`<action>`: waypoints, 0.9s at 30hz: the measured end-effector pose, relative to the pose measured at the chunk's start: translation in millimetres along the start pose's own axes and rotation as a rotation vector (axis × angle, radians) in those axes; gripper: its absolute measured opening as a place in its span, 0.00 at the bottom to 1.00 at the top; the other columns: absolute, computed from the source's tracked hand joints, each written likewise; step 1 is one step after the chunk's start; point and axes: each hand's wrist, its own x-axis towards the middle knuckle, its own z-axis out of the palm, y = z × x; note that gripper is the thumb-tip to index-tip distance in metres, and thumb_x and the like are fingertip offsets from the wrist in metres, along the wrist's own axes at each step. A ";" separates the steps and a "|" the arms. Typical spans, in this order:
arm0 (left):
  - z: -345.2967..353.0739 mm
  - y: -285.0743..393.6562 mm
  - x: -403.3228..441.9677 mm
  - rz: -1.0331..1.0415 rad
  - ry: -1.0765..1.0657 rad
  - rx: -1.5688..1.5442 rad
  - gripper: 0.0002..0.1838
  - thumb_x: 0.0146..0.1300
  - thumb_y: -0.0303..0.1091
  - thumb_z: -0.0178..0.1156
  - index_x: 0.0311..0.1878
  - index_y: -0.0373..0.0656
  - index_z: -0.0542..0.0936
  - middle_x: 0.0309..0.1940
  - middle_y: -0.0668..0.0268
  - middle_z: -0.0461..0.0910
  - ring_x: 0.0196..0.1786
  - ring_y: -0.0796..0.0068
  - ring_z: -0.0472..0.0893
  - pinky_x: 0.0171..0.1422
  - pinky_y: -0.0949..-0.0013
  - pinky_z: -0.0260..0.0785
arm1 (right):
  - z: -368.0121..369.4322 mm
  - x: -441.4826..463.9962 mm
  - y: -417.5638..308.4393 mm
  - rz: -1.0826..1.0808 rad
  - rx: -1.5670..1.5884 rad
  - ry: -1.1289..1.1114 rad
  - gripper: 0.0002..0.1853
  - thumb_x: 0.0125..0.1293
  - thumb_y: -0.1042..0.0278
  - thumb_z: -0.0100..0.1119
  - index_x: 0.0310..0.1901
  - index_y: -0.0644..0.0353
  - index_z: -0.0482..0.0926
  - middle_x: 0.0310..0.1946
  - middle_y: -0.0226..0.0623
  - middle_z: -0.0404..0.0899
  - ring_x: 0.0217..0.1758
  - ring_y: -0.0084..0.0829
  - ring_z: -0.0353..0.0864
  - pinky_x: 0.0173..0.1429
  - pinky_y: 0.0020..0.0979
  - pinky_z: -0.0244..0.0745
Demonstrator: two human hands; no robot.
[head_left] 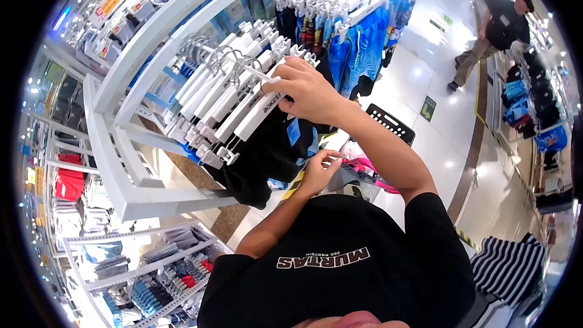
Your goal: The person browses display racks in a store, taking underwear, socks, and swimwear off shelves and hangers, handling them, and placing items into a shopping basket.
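Looking at the head view (only one to go on): main risk is a snag. Front hanger (258,115), the one with black lettering, sits just left of the frame's upper centre, packed tight against the other hangers (203,94). Hooks bunch up close together behind it, so a sideways pull could catch a neighbour and drag it along. Clips (228,155) at its lower left end could hook too, my guess. Black clothes (252,173) hang bunched below, mid-frame; a tug there might pull cloth out of a clip. Also, the rail (260,75) ends near the hand, so a hard pull could shed more than one hanger.

Grip: right hand (303,90), upper centre, looks closed, fingers curled round the right end of the front hanger. Thumb low, fingers over the top; exact contact partly hidden. No visible gap to judge slack.

Left hand (320,173), mid-frame, is loosely curled, thumb and forefinger close together, just right of the black clothes and near some pink stuff (363,165). Can't tell if it's pinching anything (fingertips too small to read).
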 end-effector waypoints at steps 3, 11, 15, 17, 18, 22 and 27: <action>12.1 10.9 5.8 0.080 -0.047 0.173 0.15 0.63 0.37 0.65 0.49 0.40 0.80 0.44 0.60 0.83 0.46 0.64 0.82 0.54 0.62 0.72 | 3.1 -8.2 -7.5 -0.037 -0.018 0.245 0.20 0.46 0.80 0.64 0.44 0.52 0.82 0.44 0.38 0.77 0.58 0.43 0.74 0.67 0.43 0.69; 57.7 -8.0 40.7 0.415 -0.354 0.703 0.23 0.54 0.38 0.69 0.50 0.36 0.78 0.54 0.50 0.76 0.61 0.50 0.73 0.65 0.52 0.63 | -21.6 -193.4 -2.0 0.724 -0.003 0.142 0.22 0.55 0.75 0.69 0.54 0.61 0.79 0.53 0.44 0.78 0.59 0.45 0.78 0.63 0.37 0.73; 88.3 -33.3 53.6 0.629 -0.448 0.763 0.28 0.47 0.34 0.73 0.53 0.42 0.77 0.56 0.58 0.73 0.61 0.57 0.71 0.65 0.55 0.63 | -10.5 -345.2 -7.5 1.143 -0.094 0.081 0.28 0.56 0.57 0.73 0.56 0.62 0.76 0.48 0.49 0.79 0.52 0.50 0.79 0.56 0.42 0.74; 100.8 -31.6 56.8 0.652 -0.409 0.712 0.24 0.48 0.35 0.70 0.50 0.42 0.77 0.50 0.59 0.75 0.60 0.59 0.72 0.64 0.56 0.63 | -11.8 -390.1 -19.8 1.256 -0.137 0.022 0.31 0.55 0.50 0.73 0.55 0.61 0.77 0.44 0.47 0.82 0.49 0.49 0.81 0.53 0.41 0.76; 106.6 -36.2 62.9 0.640 -0.420 0.746 0.22 0.48 0.35 0.70 0.48 0.43 0.78 0.49 0.60 0.75 0.58 0.59 0.73 0.62 0.57 0.64 | -19.4 -390.0 -23.9 1.281 -0.158 -0.073 0.31 0.54 0.49 0.74 0.54 0.60 0.78 0.42 0.44 0.83 0.47 0.48 0.82 0.51 0.42 0.76; 132.6 -66.2 91.0 0.554 -0.476 0.823 0.15 0.49 0.34 0.68 0.41 0.45 0.79 0.42 0.62 0.78 0.51 0.61 0.77 0.55 0.58 0.67 | -19.3 -389.3 -10.8 1.432 -0.324 -0.388 0.16 0.56 0.50 0.69 0.40 0.50 0.82 0.32 0.39 0.84 0.37 0.45 0.84 0.40 0.46 0.77; 155.0 -81.2 135.6 0.587 -0.469 0.776 0.09 0.49 0.37 0.66 0.32 0.47 0.79 0.28 0.63 0.79 0.36 0.58 0.81 0.44 0.56 0.72 | -29.1 -397.6 19.2 1.447 -0.371 -0.429 0.13 0.58 0.51 0.66 0.34 0.51 0.82 0.28 0.41 0.84 0.34 0.47 0.84 0.37 0.47 0.77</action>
